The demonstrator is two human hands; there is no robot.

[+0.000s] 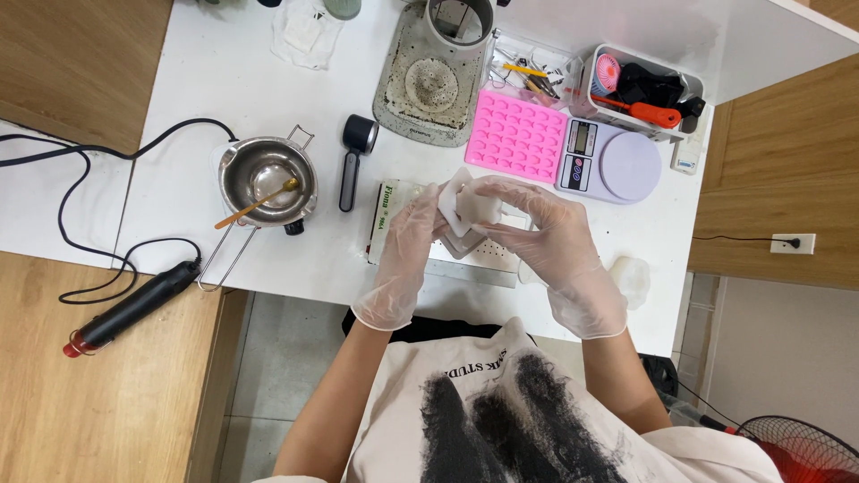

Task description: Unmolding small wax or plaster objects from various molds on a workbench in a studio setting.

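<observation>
Both gloved hands are closing their fingers on a white mould (464, 204): the left hand (407, 241) is gripping its left edge, while the right hand (548, 234) is wrapping its fingers over the right side. They are holding the mould just above the white table (206, 72), over a flat box (386, 219). At ten o'clock, a steel melting pot (267, 182) is sitting with a wooden stick in it, and a black scoop (354, 154) is lying beside it. At one o'clock, a pink silicone mould (518, 137) is touching a lilac kitchen scale (614, 163). At eight o'clock, a black heat gun (134, 307) is resting on a wooden surface. Grey floor tiles are showing under the table.
</observation>
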